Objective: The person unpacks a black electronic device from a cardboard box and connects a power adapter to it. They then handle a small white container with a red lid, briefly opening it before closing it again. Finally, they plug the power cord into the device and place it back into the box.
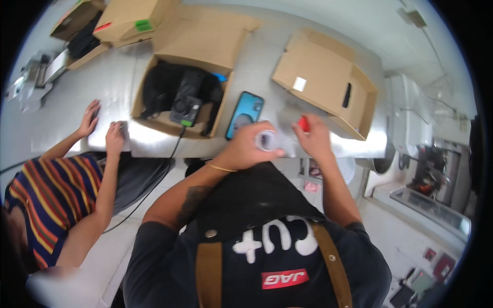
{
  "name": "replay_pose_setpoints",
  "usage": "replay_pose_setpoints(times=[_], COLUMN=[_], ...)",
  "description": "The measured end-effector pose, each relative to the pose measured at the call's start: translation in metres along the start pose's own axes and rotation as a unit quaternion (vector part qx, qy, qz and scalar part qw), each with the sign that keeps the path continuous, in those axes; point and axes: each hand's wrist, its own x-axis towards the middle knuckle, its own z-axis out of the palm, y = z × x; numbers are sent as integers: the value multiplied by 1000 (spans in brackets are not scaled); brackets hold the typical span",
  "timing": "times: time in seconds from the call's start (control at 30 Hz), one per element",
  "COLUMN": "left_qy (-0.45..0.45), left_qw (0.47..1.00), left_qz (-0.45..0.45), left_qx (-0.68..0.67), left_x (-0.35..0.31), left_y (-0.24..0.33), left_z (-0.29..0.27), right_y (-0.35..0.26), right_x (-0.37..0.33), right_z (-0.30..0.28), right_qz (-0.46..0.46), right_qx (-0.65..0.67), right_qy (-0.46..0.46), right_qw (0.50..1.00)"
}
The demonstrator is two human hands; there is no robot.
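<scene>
My left hand is wrapped round a clear, whitish bottle near the table's front edge. The round mouth of the bottle faces up and looks uncovered; its contents are too blurred to tell. To the right, my right hand pinches a small red cap between thumb and fingers, apart from the bottle. A teal phone lies flat on the metal table just beyond my left hand, and its lower end is close to my fingers.
Left of the phone, an open cardboard box holds black gear and a black device trailing a cable. Another open carton lies at the right. More boxes stand far left. Beside me, a person's hands rest at the table edge.
</scene>
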Motion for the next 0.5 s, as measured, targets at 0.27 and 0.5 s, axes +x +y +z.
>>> replay_pose_setpoints(times=[0.27, 0.5], left_qy=[52, 34], left_qw=[994, 956], left_qz=[72, 78], left_qx=[58, 280], left_x=[-7, 6], left_y=[1, 0], left_z=[-23, -7], right_y=[20, -63], right_x=[2, -26], right_z=[53, 20], right_qz=[-21, 243], right_qx=[-88, 639], right_qy=[80, -18], right_qw=[993, 730])
